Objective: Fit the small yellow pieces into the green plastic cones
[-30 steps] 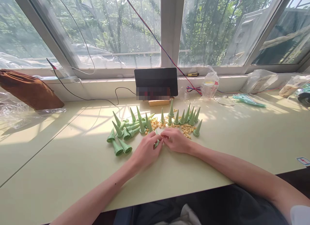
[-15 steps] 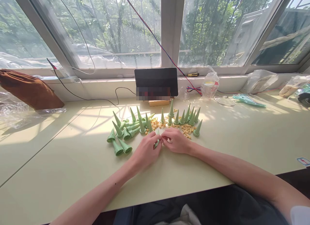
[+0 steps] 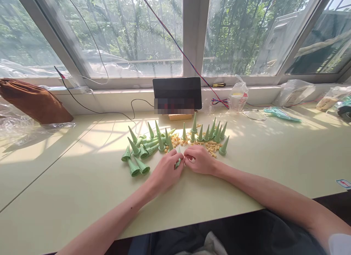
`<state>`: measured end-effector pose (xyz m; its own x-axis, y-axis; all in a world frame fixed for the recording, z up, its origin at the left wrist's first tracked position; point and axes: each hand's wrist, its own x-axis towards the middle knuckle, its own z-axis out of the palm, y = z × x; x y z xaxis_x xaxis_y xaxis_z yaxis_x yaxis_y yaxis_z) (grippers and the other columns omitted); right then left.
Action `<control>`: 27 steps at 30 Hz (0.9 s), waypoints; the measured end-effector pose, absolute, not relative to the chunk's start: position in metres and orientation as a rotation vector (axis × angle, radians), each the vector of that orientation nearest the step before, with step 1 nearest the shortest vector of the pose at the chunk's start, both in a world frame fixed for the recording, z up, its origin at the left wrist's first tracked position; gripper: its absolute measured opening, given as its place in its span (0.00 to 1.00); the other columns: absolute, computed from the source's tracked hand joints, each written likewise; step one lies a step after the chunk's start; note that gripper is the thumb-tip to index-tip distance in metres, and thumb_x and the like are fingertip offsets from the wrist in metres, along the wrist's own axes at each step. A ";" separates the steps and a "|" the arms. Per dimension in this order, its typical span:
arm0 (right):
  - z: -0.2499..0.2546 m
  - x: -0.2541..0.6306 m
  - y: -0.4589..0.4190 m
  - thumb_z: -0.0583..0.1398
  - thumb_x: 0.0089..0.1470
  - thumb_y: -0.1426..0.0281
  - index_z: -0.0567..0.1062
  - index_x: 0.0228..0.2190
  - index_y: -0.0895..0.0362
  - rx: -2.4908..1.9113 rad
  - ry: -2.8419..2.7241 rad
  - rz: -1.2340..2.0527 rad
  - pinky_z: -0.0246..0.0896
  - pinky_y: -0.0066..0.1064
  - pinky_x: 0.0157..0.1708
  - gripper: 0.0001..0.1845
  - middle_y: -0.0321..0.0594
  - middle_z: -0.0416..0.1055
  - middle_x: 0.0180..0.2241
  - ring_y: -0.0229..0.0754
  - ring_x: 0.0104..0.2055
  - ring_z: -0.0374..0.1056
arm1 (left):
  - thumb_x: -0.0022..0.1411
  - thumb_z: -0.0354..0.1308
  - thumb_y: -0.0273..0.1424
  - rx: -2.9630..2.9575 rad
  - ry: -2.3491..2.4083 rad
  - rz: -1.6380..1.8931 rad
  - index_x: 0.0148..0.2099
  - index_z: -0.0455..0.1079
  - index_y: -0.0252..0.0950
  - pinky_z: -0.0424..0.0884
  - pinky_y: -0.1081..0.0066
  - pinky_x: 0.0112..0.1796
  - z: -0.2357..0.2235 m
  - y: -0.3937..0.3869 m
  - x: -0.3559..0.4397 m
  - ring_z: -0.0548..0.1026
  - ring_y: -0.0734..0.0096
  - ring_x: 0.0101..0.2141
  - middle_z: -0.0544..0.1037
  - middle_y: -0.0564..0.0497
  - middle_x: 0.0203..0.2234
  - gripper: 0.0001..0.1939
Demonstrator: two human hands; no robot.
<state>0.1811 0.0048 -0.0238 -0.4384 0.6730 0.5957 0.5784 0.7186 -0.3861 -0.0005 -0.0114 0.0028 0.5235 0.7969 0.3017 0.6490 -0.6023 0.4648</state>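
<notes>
My left hand [image 3: 168,168] is closed around a green plastic cone [image 3: 177,162], which is mostly covered by the fingers. Close against it, my right hand [image 3: 199,159] has thumb and fingertips pinched together; whatever lies in that pinch is too small or hidden to name. Beyond the hands, several green cones [image 3: 206,133] stand point up on the table. More green cones [image 3: 133,169] lie on their sides at the left, with open ribbed ends showing. Small yellow plastic pieces [image 3: 211,148] are scattered in heaps between the cones.
A black tablet [image 3: 177,88] leans at the window sill behind a small tan block [image 3: 180,117]. At the left lies a brown drawstring bag [image 3: 35,101] with clear plastic wrap. A bagged cup [image 3: 238,97], cables and a teal bundle [image 3: 282,113] sit along the back right.
The hands stay almost where they were, fingertips close together. My right fingertips have shifted very slightly away from the left hand.
</notes>
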 end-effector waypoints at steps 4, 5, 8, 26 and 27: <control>-0.023 0.181 0.004 0.56 0.48 0.76 0.58 0.20 0.55 -0.939 -2.156 0.169 0.48 0.27 0.27 0.12 0.31 0.56 0.19 0.35 0.23 0.52 | 0.66 0.47 0.29 2.477 1.227 0.674 0.30 0.66 0.36 0.61 0.71 0.28 0.004 -0.011 0.000 0.64 0.72 0.25 0.64 0.53 0.26 0.13; -0.023 0.181 0.004 0.56 0.48 0.76 0.58 0.20 0.55 -0.941 -2.154 0.172 0.48 0.27 0.26 0.11 0.31 0.56 0.19 0.35 0.23 0.52 | 0.66 0.47 0.29 2.478 1.232 0.660 0.30 0.66 0.36 0.61 0.71 0.28 0.004 -0.012 0.000 0.64 0.72 0.25 0.64 0.53 0.26 0.12; -0.024 0.181 0.004 0.56 0.49 0.75 0.59 0.20 0.55 -0.947 -2.150 0.181 0.48 0.27 0.26 0.11 0.31 0.57 0.19 0.35 0.23 0.52 | 0.66 0.47 0.30 2.485 1.239 0.621 0.31 0.67 0.37 0.61 0.71 0.29 0.005 -0.012 -0.001 0.65 0.71 0.26 0.64 0.53 0.26 0.12; -0.024 0.182 0.005 0.56 0.47 0.75 0.57 0.20 0.56 -0.971 -2.134 0.266 0.45 0.25 0.26 0.11 0.30 0.55 0.18 0.33 0.22 0.51 | 0.68 0.44 0.34 2.510 1.264 0.445 0.36 0.67 0.38 0.61 0.69 0.32 0.008 -0.012 -0.003 0.71 0.65 0.31 0.72 0.51 0.27 0.13; -0.024 0.182 0.005 0.56 0.47 0.75 0.57 0.20 0.56 -0.972 -2.138 0.281 0.45 0.25 0.25 0.11 0.30 0.55 0.18 0.33 0.22 0.51 | 0.68 0.44 0.34 2.508 1.266 0.449 0.36 0.68 0.38 0.61 0.69 0.32 0.008 -0.012 -0.003 0.71 0.65 0.31 0.72 0.51 0.28 0.12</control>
<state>0.1818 0.0045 -0.0238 -0.4244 0.7198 0.5494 0.5533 0.6864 -0.4719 -0.0031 -0.0119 0.0079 0.5641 0.8134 0.1421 0.7211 -0.5691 0.3950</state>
